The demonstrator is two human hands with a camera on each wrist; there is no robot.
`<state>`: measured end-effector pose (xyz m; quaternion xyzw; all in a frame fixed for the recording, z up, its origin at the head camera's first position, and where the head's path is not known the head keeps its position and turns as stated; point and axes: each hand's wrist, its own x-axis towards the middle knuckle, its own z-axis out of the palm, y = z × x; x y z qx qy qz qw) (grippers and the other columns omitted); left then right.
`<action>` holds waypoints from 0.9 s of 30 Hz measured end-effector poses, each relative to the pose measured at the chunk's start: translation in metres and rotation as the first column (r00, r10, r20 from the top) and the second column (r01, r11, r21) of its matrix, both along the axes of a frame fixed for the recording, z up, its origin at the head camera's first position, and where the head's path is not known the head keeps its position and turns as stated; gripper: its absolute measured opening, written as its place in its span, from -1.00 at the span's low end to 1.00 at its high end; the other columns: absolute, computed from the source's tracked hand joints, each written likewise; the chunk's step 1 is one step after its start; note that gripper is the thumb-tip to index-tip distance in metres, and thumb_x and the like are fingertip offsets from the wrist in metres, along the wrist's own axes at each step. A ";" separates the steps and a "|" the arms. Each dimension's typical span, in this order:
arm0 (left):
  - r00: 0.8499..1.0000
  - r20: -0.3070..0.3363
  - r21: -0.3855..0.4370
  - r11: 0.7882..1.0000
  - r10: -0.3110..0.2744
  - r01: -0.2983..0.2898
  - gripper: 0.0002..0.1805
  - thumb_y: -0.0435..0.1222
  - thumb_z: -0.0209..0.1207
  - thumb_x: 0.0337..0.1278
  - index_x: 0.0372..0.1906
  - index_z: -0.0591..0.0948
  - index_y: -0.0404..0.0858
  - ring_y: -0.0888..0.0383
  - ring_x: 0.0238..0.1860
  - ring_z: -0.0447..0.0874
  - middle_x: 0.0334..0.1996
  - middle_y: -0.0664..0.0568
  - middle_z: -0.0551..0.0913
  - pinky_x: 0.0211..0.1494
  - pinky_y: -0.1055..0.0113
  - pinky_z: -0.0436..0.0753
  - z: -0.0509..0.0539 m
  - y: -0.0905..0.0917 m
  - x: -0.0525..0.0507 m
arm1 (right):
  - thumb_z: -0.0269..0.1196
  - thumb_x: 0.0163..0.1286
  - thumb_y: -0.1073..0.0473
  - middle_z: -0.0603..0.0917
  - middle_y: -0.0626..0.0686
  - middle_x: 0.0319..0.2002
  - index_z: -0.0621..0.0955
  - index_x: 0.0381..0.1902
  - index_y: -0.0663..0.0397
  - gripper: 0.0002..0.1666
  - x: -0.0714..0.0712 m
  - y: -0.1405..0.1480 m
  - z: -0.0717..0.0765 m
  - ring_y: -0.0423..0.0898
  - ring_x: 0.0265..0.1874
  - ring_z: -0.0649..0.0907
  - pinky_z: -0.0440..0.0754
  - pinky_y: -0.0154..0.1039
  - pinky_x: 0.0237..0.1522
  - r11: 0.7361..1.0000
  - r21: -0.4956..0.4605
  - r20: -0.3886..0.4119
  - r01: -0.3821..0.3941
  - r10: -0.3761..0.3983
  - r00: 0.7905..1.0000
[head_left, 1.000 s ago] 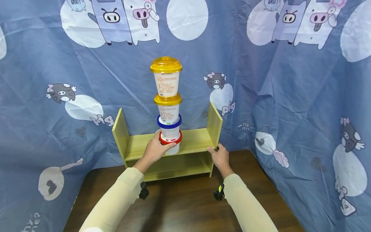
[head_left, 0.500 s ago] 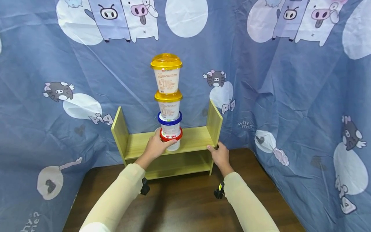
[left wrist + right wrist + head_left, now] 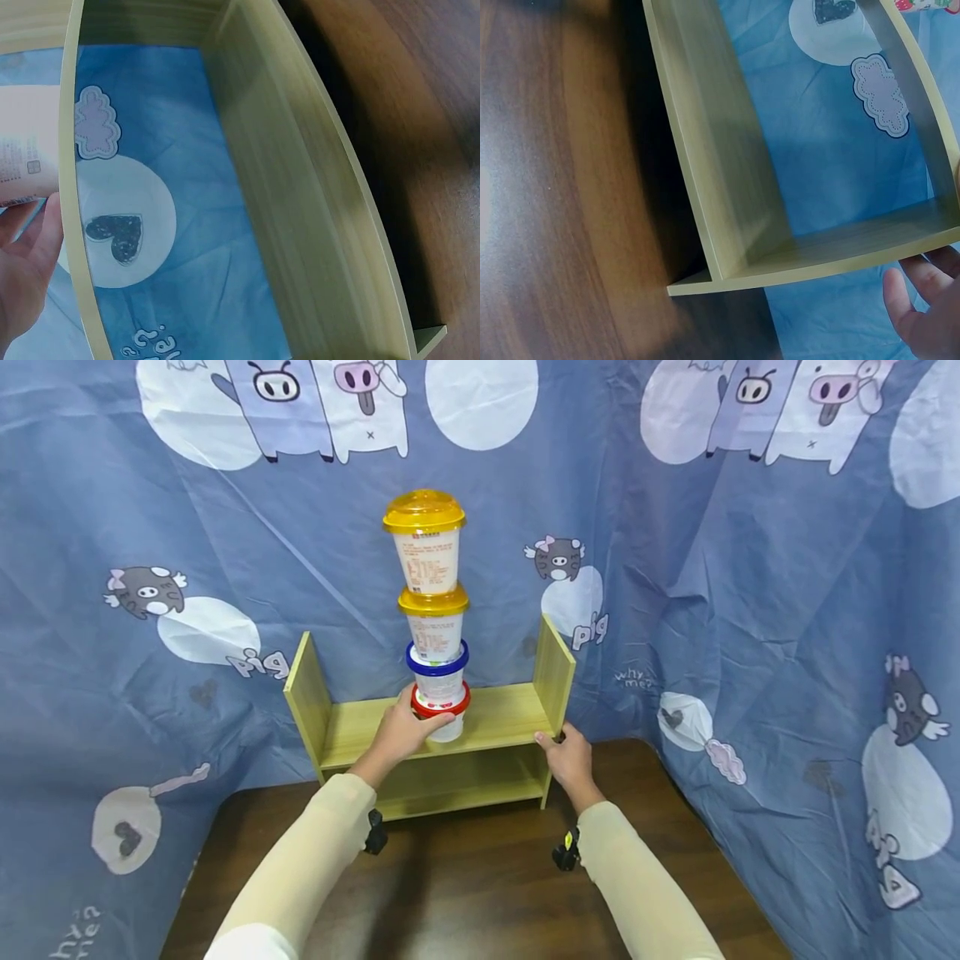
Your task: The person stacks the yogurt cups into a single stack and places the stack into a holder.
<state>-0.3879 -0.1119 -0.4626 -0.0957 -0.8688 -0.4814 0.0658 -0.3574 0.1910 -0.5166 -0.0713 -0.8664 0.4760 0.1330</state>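
Note:
A tall stack of white plastic tubs stands on the upper board of a small wooden shelf [image 3: 498, 718]. Lowest is the red-lidded tub [image 3: 448, 729], which my left hand [image 3: 399, 733] grips from the left, thumb across its front. Above it come the blue-lidded tub [image 3: 441, 687] and two yellow-lidded tubs, a smaller one [image 3: 437, 635] and a larger top one [image 3: 427, 560]. The top tub sits slightly left of those below. My right hand [image 3: 568, 760] holds the shelf's right side panel at upper-board height, thumb at the front; in the right wrist view its fingers touch the panel's outer face.
The shelf stands on a dark brown wooden table [image 3: 465, 893], near its back. Blue cartoon-pig cloth [image 3: 315, 560] hangs behind and at both sides. The left side panel [image 3: 309, 693] rises left of the stack. The shelf's lower board [image 3: 465, 797] lies beneath the upper one.
The whole view has tilted slightly down. The stack has shifted slightly back from the upper board's front edge, and its top a little left. Both hands keep their hold.

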 end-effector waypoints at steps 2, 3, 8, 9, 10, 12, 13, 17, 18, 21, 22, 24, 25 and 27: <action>1.000 -0.001 0.002 1.000 -0.002 0.002 0.15 0.36 0.42 -0.19 0.49 0.25 -0.09 -0.05 0.15 0.59 0.20 -0.04 0.59 0.17 -0.05 0.56 0.000 -0.001 -0.001 | 0.35 0.40 -0.07 0.70 0.21 0.06 0.60 0.20 0.09 -0.46 0.000 -0.001 0.001 0.22 0.05 0.63 0.56 0.15 0.04 1.000 -0.001 0.001 -0.001 0.001 1.000; 1.000 -0.003 0.002 1.000 -0.002 0.002 0.14 0.35 0.42 -0.18 0.49 0.25 -0.09 -0.05 0.15 0.59 0.20 -0.04 0.59 0.18 -0.05 0.55 0.000 -0.001 -0.002 | 0.35 0.39 -0.07 0.69 0.21 0.06 0.60 0.21 0.09 -0.46 0.000 -0.001 0.001 0.23 0.07 0.63 0.56 0.15 0.05 1.000 -0.001 0.002 0.000 0.000 1.000; 1.000 0.002 0.013 1.000 -0.008 0.008 0.13 0.32 0.43 -0.14 0.50 0.23 -0.09 -0.05 0.17 0.57 0.20 -0.05 0.58 0.20 -0.04 0.53 0.002 -0.002 -0.004 | 0.34 0.40 -0.08 0.66 0.21 0.15 0.58 0.27 0.08 -0.42 -0.001 -0.002 0.002 0.25 0.17 0.57 0.50 0.19 0.16 1.000 0.000 0.008 -0.002 0.002 1.000; 1.000 0.003 0.015 1.000 -0.009 0.009 0.14 0.32 0.43 -0.14 0.50 0.23 -0.10 -0.05 0.17 0.57 0.20 -0.06 0.58 0.20 -0.04 0.53 0.003 -0.002 -0.005 | 0.34 0.41 -0.09 0.65 0.21 0.16 0.57 0.28 0.07 -0.41 -0.001 -0.002 0.003 0.25 0.19 0.56 0.49 0.19 0.18 1.000 0.002 0.010 -0.002 0.002 1.000; 1.000 0.006 0.022 1.000 -0.013 0.012 0.14 0.32 0.43 -0.14 0.50 0.22 -0.10 -0.06 0.18 0.57 0.20 -0.06 0.58 0.21 -0.04 0.53 0.003 -0.002 -0.005 | 0.34 0.41 -0.09 0.65 0.21 0.16 0.57 0.28 0.08 -0.41 -0.002 -0.002 0.003 0.25 0.19 0.56 0.49 0.19 0.18 1.000 0.004 0.011 -0.002 0.001 1.000; 1.000 0.012 0.028 1.000 -0.014 0.014 0.14 0.32 0.43 -0.14 0.50 0.21 -0.08 -0.05 0.19 0.56 0.20 -0.05 0.57 0.22 -0.04 0.52 0.003 -0.002 -0.006 | 0.34 0.40 -0.10 0.66 0.22 0.14 0.58 0.25 0.09 -0.42 -0.002 -0.001 0.003 0.25 0.18 0.56 0.49 0.19 0.18 1.000 0.009 0.012 0.003 -0.003 1.000; 1.000 0.013 0.029 0.999 -0.014 0.014 0.14 0.32 0.43 -0.14 0.50 0.21 -0.07 -0.04 0.19 0.56 0.20 -0.04 0.57 0.22 -0.04 0.52 0.003 -0.002 -0.007 | 0.34 0.40 -0.10 0.67 0.22 0.12 0.59 0.23 0.09 -0.43 -0.003 -0.001 0.002 0.25 0.16 0.58 0.50 0.18 0.16 1.000 0.012 0.012 0.007 -0.007 1.000; 1.000 0.014 0.041 0.999 -0.019 0.019 0.14 0.29 0.43 -0.10 0.52 0.16 -0.07 -0.05 0.21 0.53 0.24 -0.05 0.54 0.25 -0.05 0.50 0.002 -0.001 -0.007 | 0.34 0.40 -0.10 0.69 0.22 0.07 0.61 0.17 0.10 -0.46 -0.003 -0.001 0.001 0.26 0.13 0.59 0.51 0.18 0.13 1.000 0.021 0.009 0.012 -0.012 1.000; 1.000 0.015 0.045 0.999 -0.020 0.019 0.14 0.28 0.43 -0.09 0.53 0.15 -0.07 -0.06 0.22 0.53 0.24 -0.05 0.54 0.25 -0.05 0.50 0.002 0.000 -0.007 | 0.34 0.40 -0.10 0.69 0.22 0.07 0.61 0.17 0.10 -0.47 -0.003 -0.001 0.000 0.26 0.12 0.59 0.51 0.18 0.13 1.000 0.022 0.008 0.013 -0.013 1.000; 1.000 0.019 0.062 0.998 -0.022 0.021 0.13 0.23 0.45 -0.06 0.53 0.13 -0.09 -0.08 0.22 0.52 0.26 -0.09 0.52 0.26 -0.05 0.50 0.001 0.001 -0.006 | 0.34 0.40 -0.10 0.69 0.22 0.07 0.61 0.19 0.09 -0.46 -0.002 -0.001 -0.001 0.26 0.13 0.58 0.51 0.19 0.13 1.000 0.020 0.009 0.012 -0.012 1.000; 1.000 0.020 0.065 0.998 -0.021 0.020 0.13 0.22 0.45 -0.06 0.53 0.13 -0.09 -0.08 0.22 0.52 0.25 -0.09 0.52 0.25 -0.05 0.50 0.001 0.001 -0.005 | 0.34 0.40 -0.10 0.69 0.21 0.08 0.61 0.19 0.09 -0.46 -0.002 -0.001 -0.001 0.26 0.13 0.58 0.50 0.19 0.14 1.000 0.019 0.009 0.013 -0.013 1.000; 1.000 0.024 0.067 0.998 -0.019 0.017 0.13 0.22 0.45 -0.06 0.54 0.12 -0.08 -0.08 0.22 0.52 0.26 -0.10 0.52 0.25 -0.05 0.50 0.000 0.001 -0.005 | 0.34 0.40 -0.10 0.69 0.21 0.08 0.61 0.19 0.08 -0.46 -0.002 -0.001 -0.002 0.26 0.14 0.58 0.50 0.19 0.14 1.000 0.018 0.011 0.013 -0.013 1.000; 0.999 0.026 0.070 0.997 -0.019 0.017 0.14 0.22 0.45 -0.05 0.54 0.12 -0.08 -0.09 0.22 0.52 0.26 -0.10 0.52 0.25 -0.05 0.50 -0.001 0.001 -0.005 | 0.34 0.40 -0.10 0.69 0.21 0.08 0.61 0.19 0.08 -0.46 -0.001 -0.001 -0.002 0.26 0.14 0.58 0.50 0.19 0.14 1.000 0.018 0.012 0.014 -0.014 1.000; 0.999 0.032 0.076 0.997 -0.019 0.017 0.15 0.23 0.44 -0.05 0.55 0.09 -0.08 -0.08 0.23 0.52 0.27 -0.10 0.51 0.25 -0.05 0.50 -0.003 0.000 -0.006 | 0.34 0.40 -0.10 0.69 0.20 0.08 0.61 0.19 0.07 -0.46 -0.001 -0.001 -0.002 0.25 0.14 0.59 0.51 0.19 0.14 1.000 0.021 0.016 0.017 -0.017 1.000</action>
